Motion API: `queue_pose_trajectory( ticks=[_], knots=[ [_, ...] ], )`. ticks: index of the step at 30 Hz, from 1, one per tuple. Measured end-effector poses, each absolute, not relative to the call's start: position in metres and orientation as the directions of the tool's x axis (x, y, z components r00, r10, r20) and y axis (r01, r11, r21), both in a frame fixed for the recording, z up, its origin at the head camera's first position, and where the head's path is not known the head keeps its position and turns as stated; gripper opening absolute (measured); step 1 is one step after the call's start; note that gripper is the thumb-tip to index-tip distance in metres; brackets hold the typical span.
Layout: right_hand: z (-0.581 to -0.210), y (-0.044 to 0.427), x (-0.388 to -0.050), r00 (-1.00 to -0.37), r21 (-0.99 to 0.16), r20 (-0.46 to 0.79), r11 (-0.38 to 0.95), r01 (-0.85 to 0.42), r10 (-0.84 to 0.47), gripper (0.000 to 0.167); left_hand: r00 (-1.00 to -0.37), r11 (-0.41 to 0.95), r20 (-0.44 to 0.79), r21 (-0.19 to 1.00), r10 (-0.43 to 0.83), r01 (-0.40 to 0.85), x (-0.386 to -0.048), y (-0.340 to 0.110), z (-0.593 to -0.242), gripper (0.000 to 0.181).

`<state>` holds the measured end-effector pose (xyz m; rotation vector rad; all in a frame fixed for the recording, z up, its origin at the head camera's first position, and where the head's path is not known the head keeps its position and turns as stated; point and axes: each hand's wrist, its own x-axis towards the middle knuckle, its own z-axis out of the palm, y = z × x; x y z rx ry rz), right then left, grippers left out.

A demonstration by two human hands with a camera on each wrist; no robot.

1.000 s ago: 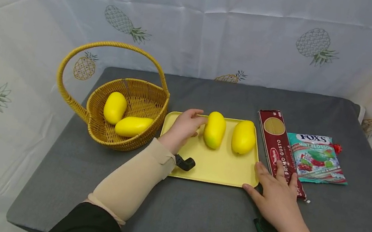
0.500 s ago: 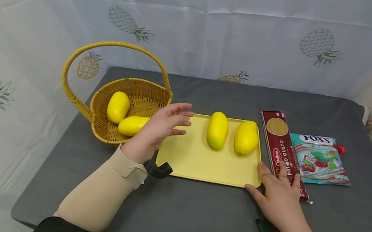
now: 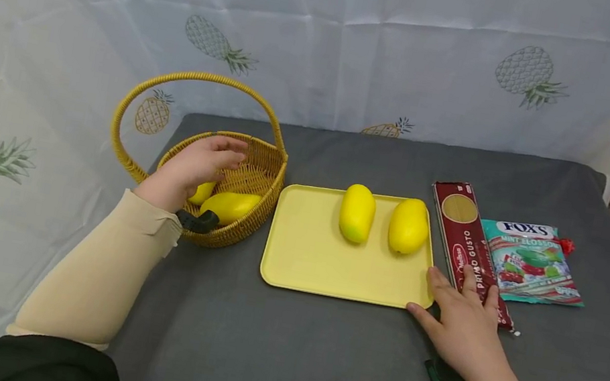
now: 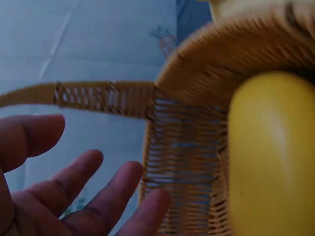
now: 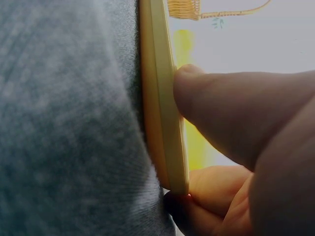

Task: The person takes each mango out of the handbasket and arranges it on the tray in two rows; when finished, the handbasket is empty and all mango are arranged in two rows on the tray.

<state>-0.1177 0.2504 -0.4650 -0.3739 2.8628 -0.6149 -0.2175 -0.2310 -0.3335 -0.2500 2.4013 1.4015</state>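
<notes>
My left hand [image 3: 192, 167] is over the wicker basket [image 3: 273, 195], fingers spread and holding nothing. Inside the basket lie two yellow mangoes: one [image 3: 231, 207] in plain sight, the other [image 3: 202, 193] partly hidden by that hand. In the left wrist view a mango [image 4: 273, 157] sits apart from the fingertips [image 4: 129, 172]. Two more mangoes, a left one [image 3: 357, 213] and a right one [image 3: 409, 226], lie on the yellow tray [image 3: 317, 261]. At the tray's near right corner rests my right hand [image 3: 469, 338], its thumb [image 5: 202, 96] touching the rim.
A dark red pasta packet [image 3: 465, 236] lies right of the tray, close to the right fingers. Beside it is a teal candy bag [image 3: 533, 265]. The basket's tall handle [image 3: 208, 78] arches up behind the left hand. A patterned cloth hangs behind the grey table [image 3: 312, 355].
My left hand has moved left from beside the left mango on the tray to above the basket, carrying nothing. The right hand has stayed at the tray corner.
</notes>
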Motion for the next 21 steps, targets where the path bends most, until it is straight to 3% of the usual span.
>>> queue_pose_trajectory(
  ticks=[5, 21],
  knots=[
    [-0.466, 0.252, -0.117, -0.95, -0.424, -0.13, 0.882, -0.205, -0.283, 0.094, -0.854, 0.605, -0.51, 0.713, 0.101, -0.354, -0.228, -0.249, -0.353, 0.059],
    [-0.466, 0.251, -0.118, -0.95, -0.423, -0.13, 0.882, -0.206, -0.284, 0.093, -0.767, 0.716, -0.63, 0.592, 0.124, -0.37, -0.228, -0.251, -0.362, 0.062]
  ],
)
